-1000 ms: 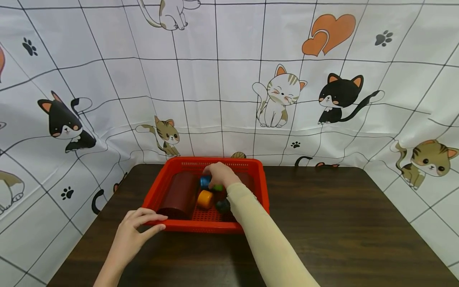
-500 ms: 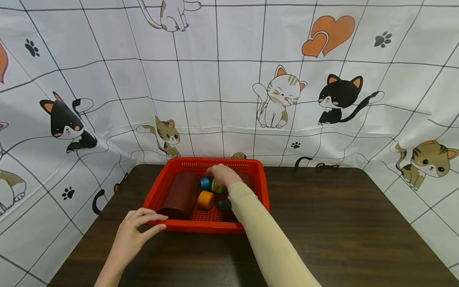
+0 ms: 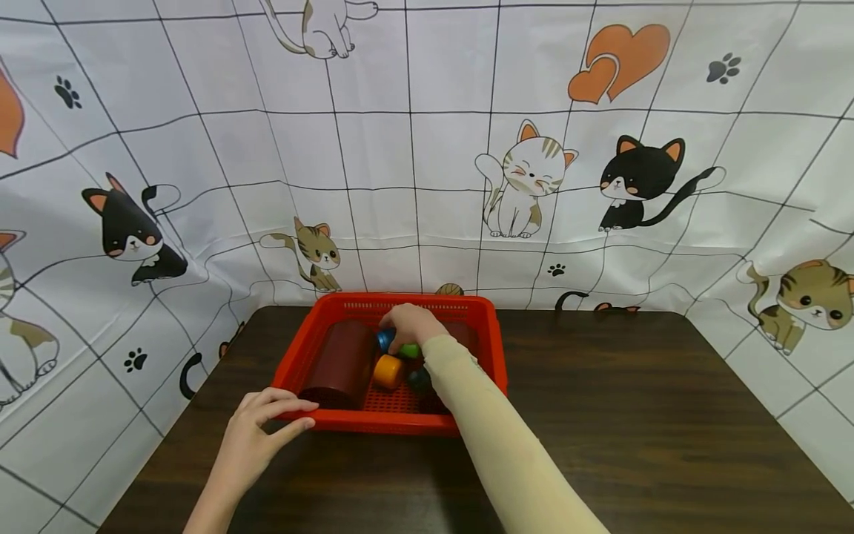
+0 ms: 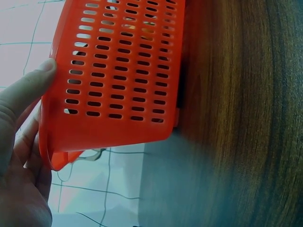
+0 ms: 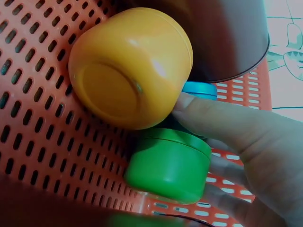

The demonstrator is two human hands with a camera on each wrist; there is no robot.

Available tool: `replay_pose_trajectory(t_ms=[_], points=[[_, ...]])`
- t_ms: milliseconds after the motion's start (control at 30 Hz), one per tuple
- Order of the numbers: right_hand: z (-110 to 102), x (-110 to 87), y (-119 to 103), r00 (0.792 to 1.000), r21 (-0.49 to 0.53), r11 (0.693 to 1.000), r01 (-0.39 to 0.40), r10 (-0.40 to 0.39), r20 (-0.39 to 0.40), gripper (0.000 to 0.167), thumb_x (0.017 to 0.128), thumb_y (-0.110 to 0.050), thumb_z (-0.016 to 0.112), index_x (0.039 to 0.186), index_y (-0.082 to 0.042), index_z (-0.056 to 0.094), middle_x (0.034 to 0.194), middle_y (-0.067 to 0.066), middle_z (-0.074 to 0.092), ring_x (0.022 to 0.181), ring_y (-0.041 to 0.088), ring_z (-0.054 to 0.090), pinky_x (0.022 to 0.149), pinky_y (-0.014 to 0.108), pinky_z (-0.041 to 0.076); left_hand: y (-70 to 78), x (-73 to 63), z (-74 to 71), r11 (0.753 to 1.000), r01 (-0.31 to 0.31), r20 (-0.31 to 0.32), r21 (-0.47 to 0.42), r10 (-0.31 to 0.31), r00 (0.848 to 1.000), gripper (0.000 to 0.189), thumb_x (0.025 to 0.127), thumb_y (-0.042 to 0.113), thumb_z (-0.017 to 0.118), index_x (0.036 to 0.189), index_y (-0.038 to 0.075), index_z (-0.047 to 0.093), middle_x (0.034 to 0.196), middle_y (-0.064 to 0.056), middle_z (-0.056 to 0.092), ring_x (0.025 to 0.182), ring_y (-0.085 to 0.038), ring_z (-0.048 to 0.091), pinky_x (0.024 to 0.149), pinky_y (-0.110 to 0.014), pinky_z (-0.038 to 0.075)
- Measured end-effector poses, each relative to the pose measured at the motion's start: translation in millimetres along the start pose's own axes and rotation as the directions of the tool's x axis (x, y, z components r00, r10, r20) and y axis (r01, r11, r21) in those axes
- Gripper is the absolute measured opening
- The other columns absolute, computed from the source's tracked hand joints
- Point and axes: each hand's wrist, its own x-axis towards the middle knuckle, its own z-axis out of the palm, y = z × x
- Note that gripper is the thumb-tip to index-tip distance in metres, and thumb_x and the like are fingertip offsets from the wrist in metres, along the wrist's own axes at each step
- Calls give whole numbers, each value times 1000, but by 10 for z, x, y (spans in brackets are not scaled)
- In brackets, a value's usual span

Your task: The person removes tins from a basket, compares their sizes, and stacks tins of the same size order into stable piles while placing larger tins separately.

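Note:
My left hand (image 3: 253,441) grips the near left corner of a red plastic basket (image 3: 394,424). In the left wrist view its thumb (image 4: 35,82) lies against the outer wall, with the fingers at the rim. Inside the basket, my right hand (image 3: 410,326) has its thumb and fingers about a small blue jar (image 3: 385,340), mostly hidden by the hand. A green jar (image 5: 168,165) sits just beside these fingers. An orange jar (image 5: 132,71) lies tilted near the thumb. A dark jar (image 3: 419,380) lies by the right forearm.
A large maroon cylinder (image 3: 342,363) lies along the basket's left side. Another maroon object (image 3: 462,334) is partly hidden behind the right arm. The basket stands on a dark wooden table (image 3: 600,415), before a cat-print curtain (image 3: 440,163).
My right hand shifted slightly off the blue jar toward the green one, then came back over the blue jar. My left hand stays on the basket rim. The head view has shifted slightly.

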Motion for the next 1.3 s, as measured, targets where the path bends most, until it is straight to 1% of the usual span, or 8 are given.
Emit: replay_pose_trajectory(t_ms=[133, 300, 433, 567, 733, 900, 1133, 1300], points=[[30, 19, 4, 1000, -3, 1000, 10, -10, 8, 48, 84, -26, 80, 130, -23, 66, 135, -1, 64, 122, 19, 58, 101, 37, 50, -4, -15, -1, 1000, 3, -5, 2, -3, 1000, 28, 74, 21, 86, 95, 38, 77, 95, 16, 65, 95, 5, 41, 79, -24, 39], [38, 17, 19, 1000, 3, 1000, 16, -16, -13, 45, 82, -27, 82, 126, -21, 69, 130, 0, 66, 115, 18, 61, 97, 35, 52, -9, -16, 2, 1000, 11, 2, 3, -11, 1000, 28, 75, 22, 85, 95, 39, 77, 96, 16, 65, 95, 5, 41, 79, -26, 40], [15, -8, 55, 999, 51, 998, 26, -25, -21, 45, 82, -25, 82, 124, -18, 68, 125, 2, 67, 110, 18, 62, 96, 35, 53, -10, -14, 24, 1000, 11, 2, 4, -11, 1000, 28, 74, 22, 86, 95, 38, 77, 95, 16, 65, 94, 5, 41, 79, -26, 40], [-2, -24, 93, 999, 137, 990, 42, -38, -29, 44, 82, -22, 82, 123, -16, 66, 123, 3, 67, 106, 18, 60, 96, 34, 52, -13, -21, 37, 1000, 7, 3, 0, -7, 1000, 27, 74, 22, 85, 95, 38, 77, 95, 16, 65, 94, 5, 41, 79, -26, 40], [-97, -42, 127, 995, 237, 968, 89, -78, -54, 46, 83, -18, 81, 126, -14, 64, 129, 4, 65, 114, 19, 59, 101, 33, 49, -5, -18, 24, 1000, 6, -5, 4, -6, 1000, 28, 74, 22, 86, 95, 39, 77, 95, 16, 65, 95, 5, 41, 78, -25, 40], [-225, -94, 133, 992, 271, 954, 125, -116, -50, 56, 85, -19, 78, 137, -14, 59, 141, 5, 59, 123, 21, 56, 107, 36, 46, 3, -14, 2, 1000, 5, -10, 8, -5, 1000, 28, 74, 23, 86, 95, 39, 77, 96, 16, 66, 94, 5, 40, 77, -26, 41], [-357, -182, 134, 983, 265, 946, 185, -179, -48, 57, 87, -22, 76, 140, -17, 57, 137, 6, 59, 108, 20, 54, 94, 32, 50, 0, -16, 10, 1000, 20, -3, 15, -20, 1000, 28, 74, 25, 86, 95, 40, 76, 96, 16, 66, 95, 6, 40, 78, -27, 41], [-476, -322, 126, 973, 317, 920, 232, -215, -88, 55, 86, -24, 76, 139, -20, 59, 136, 7, 59, 114, 23, 56, 95, 35, 51, 7, -15, 11, 1000, 15, -2, 13, -15, 1000, 28, 74, 24, 86, 96, 40, 77, 96, 16, 66, 95, 6, 40, 78, -27, 40]])
